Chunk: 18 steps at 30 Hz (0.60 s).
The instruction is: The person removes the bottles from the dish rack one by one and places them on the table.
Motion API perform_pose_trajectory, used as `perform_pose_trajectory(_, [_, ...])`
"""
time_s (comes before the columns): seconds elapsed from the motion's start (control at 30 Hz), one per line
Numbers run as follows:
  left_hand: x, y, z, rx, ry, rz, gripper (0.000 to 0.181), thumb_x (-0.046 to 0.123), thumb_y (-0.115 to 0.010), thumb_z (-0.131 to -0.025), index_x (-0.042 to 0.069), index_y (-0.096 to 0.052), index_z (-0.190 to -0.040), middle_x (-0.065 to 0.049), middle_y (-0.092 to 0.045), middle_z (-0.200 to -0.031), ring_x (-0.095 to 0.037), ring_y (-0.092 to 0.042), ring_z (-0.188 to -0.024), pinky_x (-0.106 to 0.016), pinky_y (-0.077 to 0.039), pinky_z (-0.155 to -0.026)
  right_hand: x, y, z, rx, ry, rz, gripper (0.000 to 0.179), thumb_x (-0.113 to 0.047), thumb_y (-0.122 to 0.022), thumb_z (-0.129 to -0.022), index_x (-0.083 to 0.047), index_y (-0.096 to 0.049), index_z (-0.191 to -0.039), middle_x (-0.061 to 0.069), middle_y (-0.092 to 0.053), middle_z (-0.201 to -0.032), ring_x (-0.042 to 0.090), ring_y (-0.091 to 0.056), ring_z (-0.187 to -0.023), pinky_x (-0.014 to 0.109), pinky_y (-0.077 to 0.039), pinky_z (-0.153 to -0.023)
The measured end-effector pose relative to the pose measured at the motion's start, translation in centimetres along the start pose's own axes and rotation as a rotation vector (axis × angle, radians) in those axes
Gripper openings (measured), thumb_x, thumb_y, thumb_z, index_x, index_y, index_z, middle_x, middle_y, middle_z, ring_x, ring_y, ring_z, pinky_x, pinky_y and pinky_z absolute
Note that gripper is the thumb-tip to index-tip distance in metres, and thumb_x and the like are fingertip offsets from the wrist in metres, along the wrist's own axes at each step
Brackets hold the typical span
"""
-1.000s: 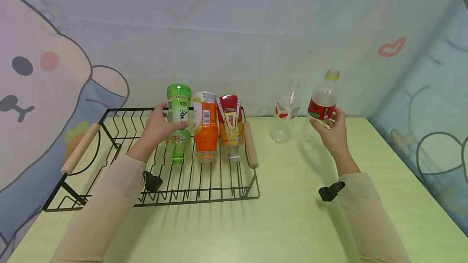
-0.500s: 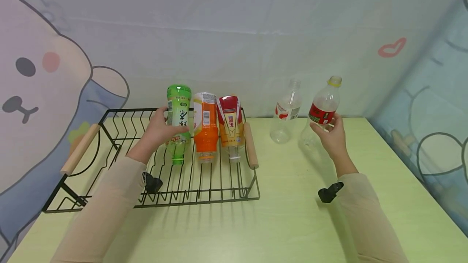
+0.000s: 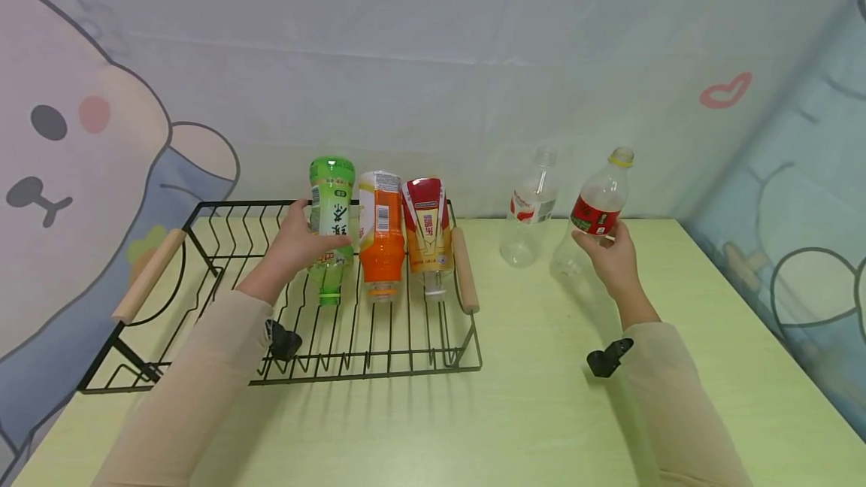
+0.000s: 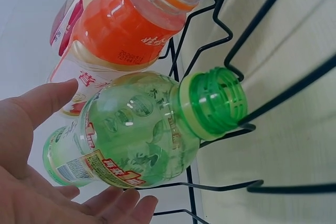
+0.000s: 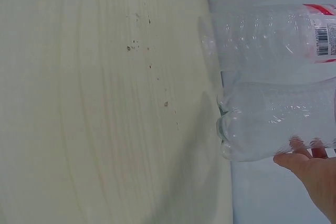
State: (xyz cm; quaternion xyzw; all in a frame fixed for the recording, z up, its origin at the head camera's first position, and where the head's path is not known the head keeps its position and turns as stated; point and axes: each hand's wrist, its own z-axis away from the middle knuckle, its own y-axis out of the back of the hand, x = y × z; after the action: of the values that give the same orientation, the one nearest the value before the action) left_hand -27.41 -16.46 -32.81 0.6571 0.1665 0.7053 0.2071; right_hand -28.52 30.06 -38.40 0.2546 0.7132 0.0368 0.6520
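My right hand (image 3: 612,261) grips a clear plastic bottle (image 3: 595,194) with a red label and yellow neck ring. It leans to the right; in the right wrist view its ridged base (image 5: 226,124) shows, but whether it touches the table I cannot tell. My left hand (image 3: 291,243) is spread around a green tea bottle (image 3: 331,205), which stands neck down in the black wire rack (image 3: 365,376). In the left wrist view, the thumb (image 4: 58,95) is apart from this bottle and the fingers (image 4: 123,205) lie along its other side, nearly straight.
An orange bottle (image 3: 382,246) and a bottle with a red and gold label (image 3: 426,220) also stand neck down in the rack. Another clear bottle (image 3: 531,205) stands upright left of my right hand. Wooden handles (image 3: 463,269) flank the rack; a cloth backdrop (image 3: 473,96) hangs behind the table.
My right hand has lowered slightly with the red-labelled bottle, which now leans a little more. My left hand stays by the green bottle, its thumb slightly lower.
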Motion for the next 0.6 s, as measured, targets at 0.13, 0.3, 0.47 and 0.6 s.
perform_pose_trajectory(0.13, [-0.04,-0.07,0.05,-0.023,0.008,-0.001,0.098,0.021,-0.069,-0.088,0.005,0.002,-0.152,-0.027,-0.038,-0.14,-0.039,-0.048,-0.118,-0.053,-0.043,-0.099,0.16,-0.07,-0.05,-0.009,-0.009,0.002,0.074,-0.037,-0.062,-0.092,-0.003,-0.026,-0.147,0.013,-0.038,-0.132,0.028,-0.045,-0.122,0.034,-0.041,-0.09])
perform_pose_trajectory(0.3, [-0.05,-0.06,0.15,-0.04,0.016,0.0,0.098,0.022,-0.068,-0.088,0.004,0.003,-0.152,-0.027,-0.037,-0.141,-0.039,-0.045,-0.12,-0.054,-0.039,-0.103,0.48,-0.21,-0.11,-0.014,-0.02,0.004,0.076,-0.038,-0.062,-0.092,-0.004,-0.025,-0.148,0.012,-0.037,-0.132,0.025,-0.045,-0.119,0.035,-0.041,-0.092])
perform_pose_trajectory(0.47, [-0.11,-0.14,0.11,-0.048,0.027,0.007,0.098,0.022,-0.068,-0.088,0.005,0.004,-0.152,-0.027,-0.036,-0.142,-0.039,-0.045,-0.121,-0.054,-0.038,-0.104,0.55,-0.24,-0.08,-0.022,-0.026,0.014,0.078,-0.039,-0.062,-0.092,-0.004,-0.023,-0.149,0.012,-0.037,-0.133,0.021,-0.045,-0.115,0.033,-0.041,-0.091])
perform_pose_trajectory(0.6, [-0.19,-0.24,0.07,-0.054,0.026,0.018,0.096,0.02,-0.067,-0.089,0.005,0.005,-0.152,-0.028,-0.034,-0.143,-0.04,-0.045,-0.121,-0.053,-0.039,-0.104,0.48,-0.31,-0.06,-0.026,-0.029,0.007,0.078,-0.038,-0.062,-0.092,-0.004,-0.021,-0.15,0.014,-0.037,-0.135,0.023,-0.045,-0.117,0.033,-0.041,-0.091])
